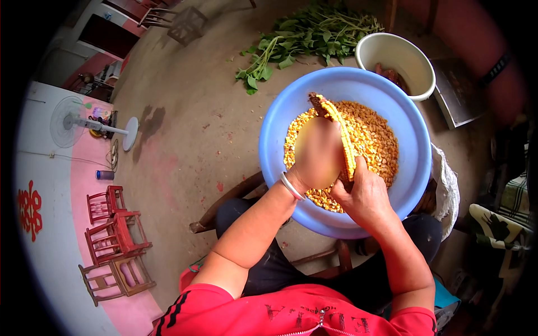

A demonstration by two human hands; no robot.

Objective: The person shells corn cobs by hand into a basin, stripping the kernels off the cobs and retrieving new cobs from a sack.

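A partly shelled corn cob [344,136] is held over a blue plastic basin [414,147]. Yellow kernels still line one side of it, and its reddish-brown bare core shows near the far tip. My left hand [319,153], blurred in the picture, grips the cob along its left side; a pale bangle [292,187] circles that wrist. The near end of the cob is in my right hand [365,191], with the fingers against the kernel rows. Beneath both hands, loose corn kernels [378,134] cover the basin's bottom.
Leafy green stems [311,33] lie on the floor beyond the basin. A whitish bucket [395,46] with reddish-brown things inside stands at the far right. White sacking [447,189] hangs beside the basin. Along the left wall are small wooden chairs [119,235] and a standing fan [96,124].
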